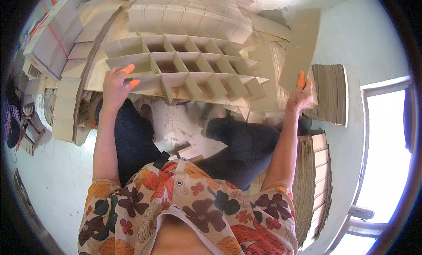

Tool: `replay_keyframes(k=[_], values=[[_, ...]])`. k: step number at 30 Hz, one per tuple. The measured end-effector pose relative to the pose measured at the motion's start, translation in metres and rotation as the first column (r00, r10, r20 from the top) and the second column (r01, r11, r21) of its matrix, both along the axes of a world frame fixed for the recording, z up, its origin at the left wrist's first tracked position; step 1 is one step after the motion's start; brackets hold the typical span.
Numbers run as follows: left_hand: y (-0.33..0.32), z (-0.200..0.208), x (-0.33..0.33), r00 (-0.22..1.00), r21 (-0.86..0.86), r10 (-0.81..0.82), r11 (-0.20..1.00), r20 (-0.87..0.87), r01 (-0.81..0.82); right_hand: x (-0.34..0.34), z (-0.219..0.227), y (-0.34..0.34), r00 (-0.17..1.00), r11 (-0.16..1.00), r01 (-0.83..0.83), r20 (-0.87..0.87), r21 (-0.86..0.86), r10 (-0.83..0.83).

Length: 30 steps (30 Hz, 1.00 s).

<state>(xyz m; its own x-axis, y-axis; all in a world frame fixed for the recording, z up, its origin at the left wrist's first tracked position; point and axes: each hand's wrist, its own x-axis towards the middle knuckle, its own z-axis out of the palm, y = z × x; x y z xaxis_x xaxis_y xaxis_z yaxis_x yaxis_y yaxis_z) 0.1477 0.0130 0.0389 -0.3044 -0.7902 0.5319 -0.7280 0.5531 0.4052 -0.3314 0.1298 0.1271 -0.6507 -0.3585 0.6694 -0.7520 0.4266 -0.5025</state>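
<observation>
A cardboard divider grid [178,67], made of crossed strips with open cells, lies across the work surface in front of me. At its near left corner is my left hand [116,85], thumb and forefinger apart in orange finger covers, with nothing visible between them. Off to the right, my right hand [301,96] grips the lower end of a long flat cardboard strip [301,48] and holds it tilted upward. An orange cover shows on that hand too. The palm side of both hands is hidden.
Rows of slotted cardboard [184,18] stand behind the grid. Stacked cardboard sheets [330,94] sit at the right, with another tall stack [313,180] beside my right arm. A strapped carton [52,37] rests at far left, near layered cardboard pieces [66,106]. A bright window [387,136] is at right.
</observation>
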Motion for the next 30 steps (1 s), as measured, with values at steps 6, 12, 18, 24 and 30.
replay_keyframes(k=[6,12,18,24,30], values=[[0.001,0.001,0.038,0.995,0.085,0.085,0.992,0.05,-0.089,0.139,0.045,-0.035,0.841,0.843,-0.536,0.059,-0.045,0.538],[-0.009,-0.025,0.037,0.994,0.156,-0.027,0.987,-0.107,0.044,0.261,0.015,-0.066,0.461,0.465,-0.885,0.175,0.02,0.87],[-0.006,-0.021,0.033,0.993,0.139,-0.025,0.989,-0.117,0.042,0.306,-0.005,-0.089,0.443,0.413,-0.893,0.191,0.176,0.876],[-0.007,-0.019,0.032,0.999,0.185,0.012,0.983,-0.048,-0.003,0.318,-0.023,-0.102,0.397,0.364,-0.905,0.134,0.219,0.908],[-0.011,-0.021,0.027,0.993,0.131,0.043,0.991,-0.111,-0.029,0.326,-0.013,-0.108,0.364,0.325,-0.92,0.172,0.22,0.915]])
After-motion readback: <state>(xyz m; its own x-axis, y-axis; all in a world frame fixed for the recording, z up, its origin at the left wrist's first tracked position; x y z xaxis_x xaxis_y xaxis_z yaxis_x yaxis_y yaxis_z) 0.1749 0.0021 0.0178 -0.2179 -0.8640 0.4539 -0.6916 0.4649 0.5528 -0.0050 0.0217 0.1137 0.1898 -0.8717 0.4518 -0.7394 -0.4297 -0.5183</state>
